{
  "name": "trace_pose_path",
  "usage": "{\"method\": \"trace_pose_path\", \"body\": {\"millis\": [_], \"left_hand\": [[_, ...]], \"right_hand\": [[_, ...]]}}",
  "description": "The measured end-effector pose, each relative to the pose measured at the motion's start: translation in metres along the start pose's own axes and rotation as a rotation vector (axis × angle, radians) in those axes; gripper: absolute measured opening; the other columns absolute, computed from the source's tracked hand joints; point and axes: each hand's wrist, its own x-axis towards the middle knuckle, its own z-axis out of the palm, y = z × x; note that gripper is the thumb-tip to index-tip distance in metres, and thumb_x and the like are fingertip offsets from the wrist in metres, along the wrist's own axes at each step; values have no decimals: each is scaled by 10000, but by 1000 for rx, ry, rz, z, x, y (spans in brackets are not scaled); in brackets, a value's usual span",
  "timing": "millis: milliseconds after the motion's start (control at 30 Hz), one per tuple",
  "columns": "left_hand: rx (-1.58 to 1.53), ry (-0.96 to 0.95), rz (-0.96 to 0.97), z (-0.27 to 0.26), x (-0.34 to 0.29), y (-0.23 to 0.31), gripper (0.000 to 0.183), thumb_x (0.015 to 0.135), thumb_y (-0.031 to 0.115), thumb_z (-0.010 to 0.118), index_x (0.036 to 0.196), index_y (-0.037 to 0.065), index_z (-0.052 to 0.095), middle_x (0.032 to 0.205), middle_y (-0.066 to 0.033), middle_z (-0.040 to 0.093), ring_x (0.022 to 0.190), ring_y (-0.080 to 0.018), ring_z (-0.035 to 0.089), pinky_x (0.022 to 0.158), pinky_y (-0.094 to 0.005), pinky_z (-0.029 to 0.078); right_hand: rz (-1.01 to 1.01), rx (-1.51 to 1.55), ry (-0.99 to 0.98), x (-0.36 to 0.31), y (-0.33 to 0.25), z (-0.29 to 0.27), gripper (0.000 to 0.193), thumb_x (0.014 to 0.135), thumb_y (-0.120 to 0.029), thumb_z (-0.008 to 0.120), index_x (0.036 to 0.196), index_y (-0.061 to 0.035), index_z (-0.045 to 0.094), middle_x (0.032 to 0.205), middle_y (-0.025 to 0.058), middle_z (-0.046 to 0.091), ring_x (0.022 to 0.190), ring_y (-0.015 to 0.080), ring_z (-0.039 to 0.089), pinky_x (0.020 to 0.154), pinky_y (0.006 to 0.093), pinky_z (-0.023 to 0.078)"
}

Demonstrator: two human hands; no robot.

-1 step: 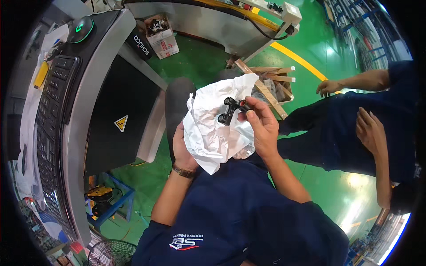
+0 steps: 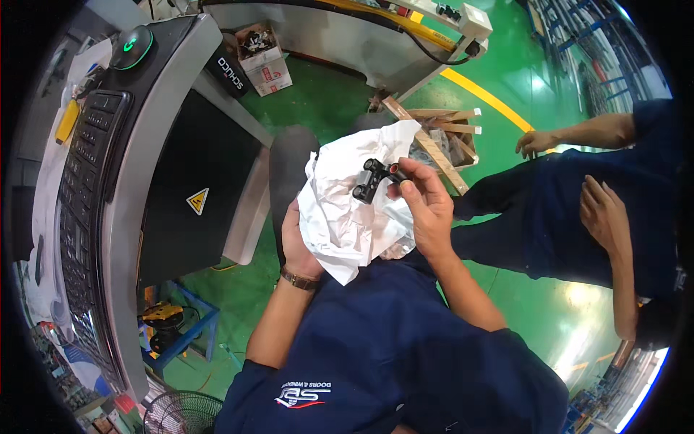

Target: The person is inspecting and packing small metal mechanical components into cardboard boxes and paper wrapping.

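Far left: grey machine panel (image 2: 108,181) with black keys, green round light on top, yellow warning sticker on black side.

Left hand (image 2: 298,242) under crumpled white paper (image 2: 347,210), fingers curled, holding paper from below. Watch on wrist.

Small black part (image 2: 370,179) with wheels sits over paper, in front of chest.

Right hand (image 2: 426,206) pinches black part, thumb and fingers pressed on it.

Wooden crate (image 2: 441,137) on green floor (image 2: 325,94) behind paper.

Right: other person in blue, two hands (image 2: 603,210) loose, apart from paper.
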Motion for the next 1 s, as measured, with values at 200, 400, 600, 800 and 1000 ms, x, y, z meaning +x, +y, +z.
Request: {"method": "trace_pose_path", "body": {"millis": [200, 400, 600, 800, 1000], "left_hand": [[1, -36, -35, -1, -2, 2, 575, 1115, 330, 330, 1552, -11, 485, 1554, -199, 566, 1410, -362, 565, 1212, -503, 426], [31, 69, 13, -4, -4, 2, 599, 1117, 355, 325, 1569, -13, 466, 1557, -202, 564, 1409, -362, 566, 1213, -502, 425], [43, 9, 2, -6, -1, 4, 612, 1125, 379, 344, 1571, -22, 461, 1560, -205, 561, 1410, -363, 566, 1225, -499, 409], [-81, -113, -75, 5, -3, 6, 626, 1125, 415, 389, 1553, -31, 485, 1539, -208, 583, 1397, -364, 581, 1211, -500, 424], [-73, -78, -155, 9, -6, 2, 631, 1119, 425, 399, 1544, -31, 499, 1531, -207, 592, 1388, -366, 591, 1209, -497, 428]], "right_hand": [[-75, -170, -18, -2, 1, 7, 340, 1058, -92, 678, 1363, 54, 642, 1185, 50, 555, 981, 110, 590, 915, 273, 554], [-110, -221, -38, -4, 5, 5, 358, 1016, -79, 730, 1344, 45, 660, 1205, 52, 563, 984, 111, 577, 929, 257, 532], [-104, -221, -51, -5, 10, 7, 363, 945, 33, 756, 1296, 21, 668, 1242, 63, 588, 1071, 119, 641, 921, 256, 525], [12, -50, -46, -5, 20, 6, 335, 944, 76, 730, 1245, -18, 617, 1167, 24, 623, 1051, 104, 641, 913, 253, 520], [71, 71, -38, -5, 22, 3, 313, 979, 99, 652, 1260, -22, 587, 1174, 30, 647, 1053, 85, 625, 956, 249, 501]]}}
